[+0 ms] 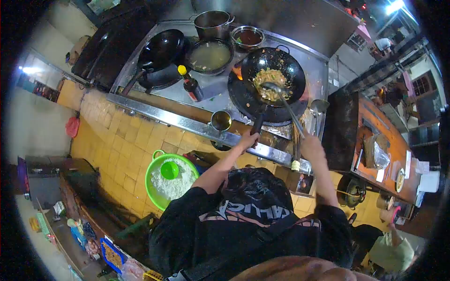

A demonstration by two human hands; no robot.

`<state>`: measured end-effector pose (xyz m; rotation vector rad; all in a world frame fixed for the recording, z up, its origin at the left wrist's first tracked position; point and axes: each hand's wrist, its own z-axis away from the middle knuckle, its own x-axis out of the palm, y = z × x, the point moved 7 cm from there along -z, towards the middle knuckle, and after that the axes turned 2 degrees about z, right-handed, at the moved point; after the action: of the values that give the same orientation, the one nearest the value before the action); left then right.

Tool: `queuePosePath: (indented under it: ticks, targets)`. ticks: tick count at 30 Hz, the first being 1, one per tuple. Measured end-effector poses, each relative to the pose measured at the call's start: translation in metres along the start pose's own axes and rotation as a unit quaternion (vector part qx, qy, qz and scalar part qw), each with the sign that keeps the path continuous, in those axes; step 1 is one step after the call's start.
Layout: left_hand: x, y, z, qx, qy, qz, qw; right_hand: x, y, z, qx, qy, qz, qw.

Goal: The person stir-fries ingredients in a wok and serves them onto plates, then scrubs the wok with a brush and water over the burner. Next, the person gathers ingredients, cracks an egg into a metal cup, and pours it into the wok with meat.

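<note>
Metal ladle (290, 112) — long axis slanting from right hand (311, 148) into wok (294, 74).

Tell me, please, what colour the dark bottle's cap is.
The cap is yellow, as the head view shows.

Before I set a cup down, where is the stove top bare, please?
A nearly bare patch lies between the yellow-capped bottle and the cooking wok; behind it, the pot, metal bowl and liquid-filled pan are crowded together.
</note>
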<state>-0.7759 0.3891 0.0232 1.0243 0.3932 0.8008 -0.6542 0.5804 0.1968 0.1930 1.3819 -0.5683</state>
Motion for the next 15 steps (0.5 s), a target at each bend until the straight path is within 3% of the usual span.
queuePosePath:
  ticks: [1, 3, 4, 6, 8, 9, 10, 11, 13, 14, 15]
  targets:
    - [-0.001, -0.005, 0.000, 0.000, 0.005, 0.003, 1.000, 0.024, 0.006, -0.013, 0.087, -0.009, -0.005, 0.996]
    - [0.002, -0.020, -0.002, 0.010, -0.003, 0.043, 0.999, 0.084, 0.008, -0.054, 0.094, 0.031, -0.047, 0.994]
    - [0.000, -0.014, 0.015, 0.025, 0.038, 0.028, 0.999, 0.081, 0.012, -0.052, 0.083, 0.027, -0.042, 0.995]
    - [-0.010, -0.029, 0.033, 0.056, 0.034, 0.012, 0.998, 0.071, 0.004, -0.049, -0.050, 0.007, -0.051, 0.997]
    - [-0.021, -0.039, 0.065, 0.069, 0.010, -0.030, 0.997, -0.011, 0.011, -0.017, -0.014, -0.044, -0.145, 0.988]
    - [-0.027, -0.045, 0.088, 0.055, 0.001, -0.050, 0.997, -0.012, 0.037, -0.023, -0.076, -0.046, -0.138, 0.986]
    - [-0.032, -0.060, 0.114, 0.002, -0.020, -0.012, 1.000, -0.027, 0.046, -0.016, -0.012, -0.101, -0.079, 0.992]
    - [-0.034, -0.078, 0.140, -0.050, -0.043, 0.027, 0.997, -0.019, 0.053, -0.020, -0.019, -0.104, -0.077, 0.991]
    - [-0.054, -0.175, 0.170, -0.117, -0.018, -0.023, 0.993, 0.009, 0.062, -0.031, -0.072, -0.022, 0.011, 0.997]
    - [-0.068, -0.212, 0.188, 0.009, 0.023, -0.090, 0.996, 0.031, 0.066, -0.044, -0.049, 0.046, -0.018, 0.998]
    - [-0.073, -0.243, 0.218, -0.005, 0.091, -0.082, 0.992, 0.044, 0.058, -0.049, -0.058, 0.042, -0.015, 0.997]
